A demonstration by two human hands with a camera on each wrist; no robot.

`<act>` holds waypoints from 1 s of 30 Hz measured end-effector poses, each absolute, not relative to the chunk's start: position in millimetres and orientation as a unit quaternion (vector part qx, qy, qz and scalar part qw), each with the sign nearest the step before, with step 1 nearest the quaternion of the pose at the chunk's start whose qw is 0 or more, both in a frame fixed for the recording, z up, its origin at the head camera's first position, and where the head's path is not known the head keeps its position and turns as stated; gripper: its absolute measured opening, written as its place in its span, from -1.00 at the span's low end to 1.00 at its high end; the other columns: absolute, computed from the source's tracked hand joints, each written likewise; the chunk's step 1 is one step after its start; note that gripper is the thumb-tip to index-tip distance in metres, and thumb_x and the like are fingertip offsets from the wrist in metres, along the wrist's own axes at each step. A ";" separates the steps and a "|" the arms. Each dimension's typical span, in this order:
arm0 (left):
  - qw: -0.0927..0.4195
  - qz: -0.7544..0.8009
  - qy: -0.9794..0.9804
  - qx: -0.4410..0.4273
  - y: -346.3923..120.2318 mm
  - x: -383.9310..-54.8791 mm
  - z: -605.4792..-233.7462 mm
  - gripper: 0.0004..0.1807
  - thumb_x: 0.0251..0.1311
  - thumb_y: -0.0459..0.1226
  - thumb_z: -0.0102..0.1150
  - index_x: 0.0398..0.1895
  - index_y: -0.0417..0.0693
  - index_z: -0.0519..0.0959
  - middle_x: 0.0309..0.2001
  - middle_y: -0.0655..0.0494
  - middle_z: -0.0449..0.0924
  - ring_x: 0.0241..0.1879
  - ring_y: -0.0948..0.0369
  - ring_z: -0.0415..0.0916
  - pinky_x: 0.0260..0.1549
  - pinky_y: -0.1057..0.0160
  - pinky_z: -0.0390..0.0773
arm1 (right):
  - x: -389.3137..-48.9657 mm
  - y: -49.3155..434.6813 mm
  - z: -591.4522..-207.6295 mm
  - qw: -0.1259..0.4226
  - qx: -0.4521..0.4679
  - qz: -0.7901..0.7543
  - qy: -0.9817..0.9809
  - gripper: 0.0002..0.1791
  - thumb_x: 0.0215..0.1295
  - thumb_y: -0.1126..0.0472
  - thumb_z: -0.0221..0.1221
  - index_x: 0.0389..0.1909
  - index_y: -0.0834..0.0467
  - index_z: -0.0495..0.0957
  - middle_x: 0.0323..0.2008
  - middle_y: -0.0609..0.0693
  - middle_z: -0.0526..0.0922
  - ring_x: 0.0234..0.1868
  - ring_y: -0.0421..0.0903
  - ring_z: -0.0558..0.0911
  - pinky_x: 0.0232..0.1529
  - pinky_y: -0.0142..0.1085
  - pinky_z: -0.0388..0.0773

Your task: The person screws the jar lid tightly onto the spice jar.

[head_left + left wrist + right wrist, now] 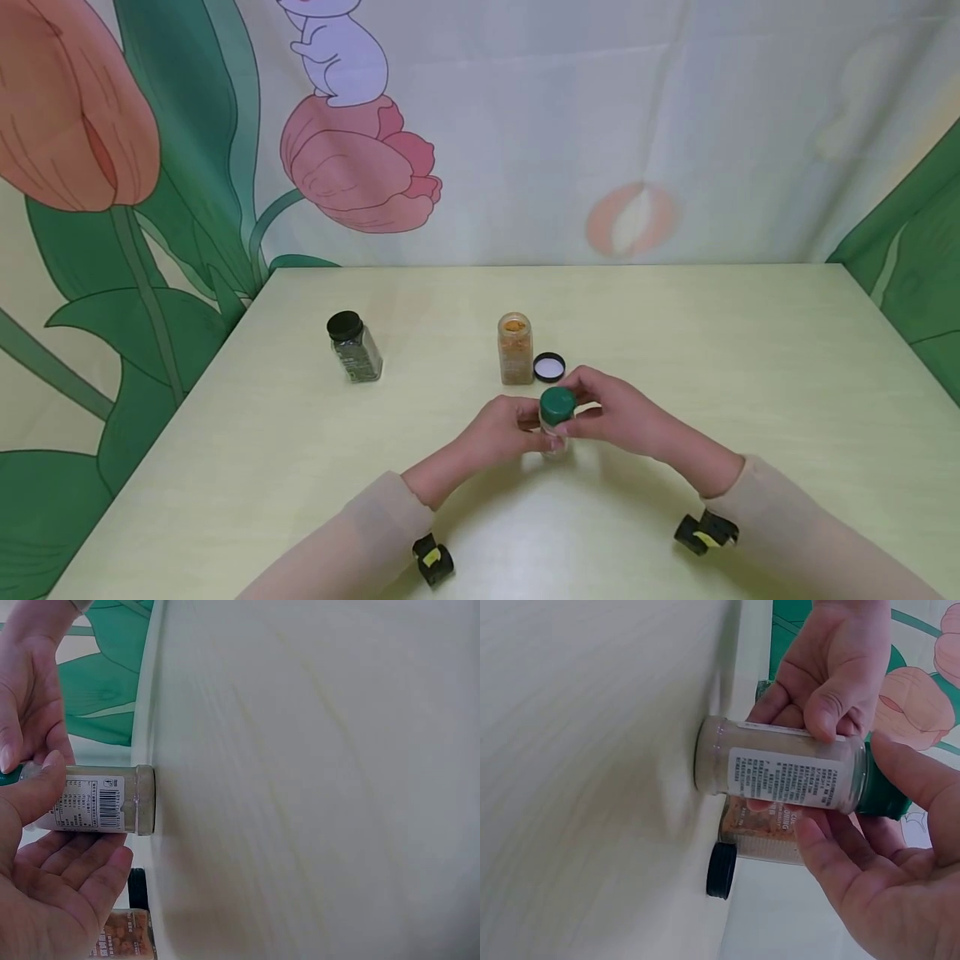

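A clear spice jar with a green cap and pale contents stands upright between the hands, its base at or just above the table. My left hand holds the jar's body, thumb on one side and fingers on the other. Around the cap end, my right hand has its thumb and fingers at the green cap and upper jar. Printed labels cover part of the glass. Just behind stands an uncapped jar of orange-brown seasoning, with a black lid lying beside it, pale inside upward.
Further left stands a black-capped jar with dark contents. The pale table ends at a printed curtain behind. Dark wrist-worn devices sit at both sleeves.
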State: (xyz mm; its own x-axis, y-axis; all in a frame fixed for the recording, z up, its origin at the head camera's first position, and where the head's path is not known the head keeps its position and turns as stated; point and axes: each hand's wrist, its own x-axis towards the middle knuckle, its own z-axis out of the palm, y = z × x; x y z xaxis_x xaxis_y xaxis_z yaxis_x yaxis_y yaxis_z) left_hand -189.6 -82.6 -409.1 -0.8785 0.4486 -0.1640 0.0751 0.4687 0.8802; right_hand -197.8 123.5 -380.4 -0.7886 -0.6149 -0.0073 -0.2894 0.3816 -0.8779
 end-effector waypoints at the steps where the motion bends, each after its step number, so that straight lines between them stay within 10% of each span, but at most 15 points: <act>1: 0.190 0.491 0.836 0.156 -82.7 -189.5 -408.9 -0.74 0.26 -0.27 0.40 -0.03 -0.19 0.71 0.03 -0.10 0.78 0.20 0.01 0.67 0.28 0.07 0.59 | -197.6 123.1 -380.7 0.167 -0.274 -0.483 0.815 -0.67 0.32 0.33 0.34 0.01 0.32 0.48 0.03 0.23 0.65 0.16 0.16 0.64 0.14 -0.23 0.71; 19: 0.192 0.479 0.843 0.153 -84.4 -190.4 -409.4 -0.68 0.26 -0.28 0.39 0.05 -0.21 0.70 0.07 -0.13 0.76 0.21 -0.03 0.67 0.31 -0.03 0.57 | -205.9 129.7 -370.8 0.241 -0.305 -0.465 0.795 -0.32 0.35 0.28 0.32 0.40 0.37 0.26 0.19 0.34 0.60 0.27 0.27 0.58 0.26 0.01 0.64; 30: 0.189 0.482 0.841 0.159 -84.4 -189.5 -408.7 -0.72 0.26 -0.28 0.40 -0.01 -0.21 0.71 0.04 -0.12 0.77 0.18 -0.01 0.68 0.23 0.08 0.62 | -208.3 129.7 -368.8 0.229 -0.339 -0.446 0.796 -0.56 0.43 0.27 0.24 0.25 0.32 0.44 0.15 0.28 0.63 0.27 0.27 0.59 0.27 0.07 0.62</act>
State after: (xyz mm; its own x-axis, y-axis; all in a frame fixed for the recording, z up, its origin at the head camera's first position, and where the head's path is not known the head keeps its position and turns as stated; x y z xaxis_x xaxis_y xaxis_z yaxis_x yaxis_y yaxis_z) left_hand -189.5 -84.4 -408.7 -0.8784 0.4488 -0.1644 0.0845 0.4845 0.8707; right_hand -208.3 129.7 -368.8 -0.6662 -0.7431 -0.0621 -0.3354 0.3730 -0.8651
